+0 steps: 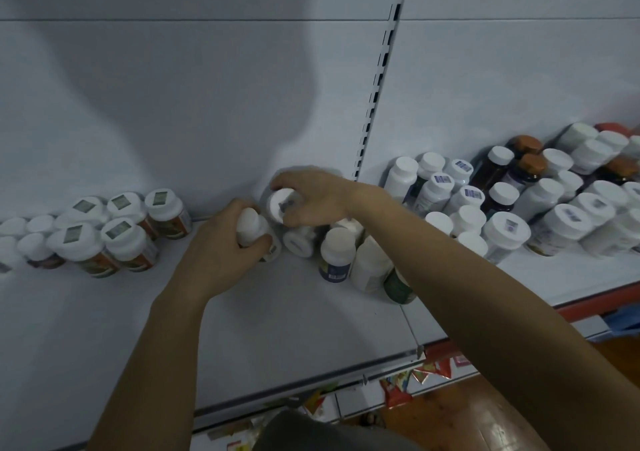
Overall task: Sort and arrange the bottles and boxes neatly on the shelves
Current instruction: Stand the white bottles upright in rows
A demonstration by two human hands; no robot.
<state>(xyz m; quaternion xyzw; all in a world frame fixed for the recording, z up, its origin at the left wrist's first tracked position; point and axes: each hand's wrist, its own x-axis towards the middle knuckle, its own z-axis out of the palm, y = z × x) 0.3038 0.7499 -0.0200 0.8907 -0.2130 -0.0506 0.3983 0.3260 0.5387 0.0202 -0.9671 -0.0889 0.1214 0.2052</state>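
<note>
**Shelf** [277,329]: white and carrying three lots of bottles.

**Left hand** [221,246]: fingers are curling round a slim bottle [250,225] and holding it tilted, low over the shelf near the back panel. Cannot tell whether its base is touching.

**Right hand** [313,196]: fingertips are pinching the cap of a wide bottle [284,205], which is sitting by the back panel, just beside the slim bottle.

**Left lot** [121,232]: orange-labelled bottles standing upright in rows, near the left hand.

**Middle heap** [337,255]: several bottles leaning together under the right forearm.

**Right lot** [519,205]: mixed white and brown bottles crowding beyond the slotted upright.

**Step in hand (judged):** the two held bottles are being seated upright at the back.

**Handling notes:**
- Set each base flat before letting go.
- Face labels forward.
- Group like with like.
- Keep the right forearm lifted off the middle heap, which looks ready to topple.
</note>
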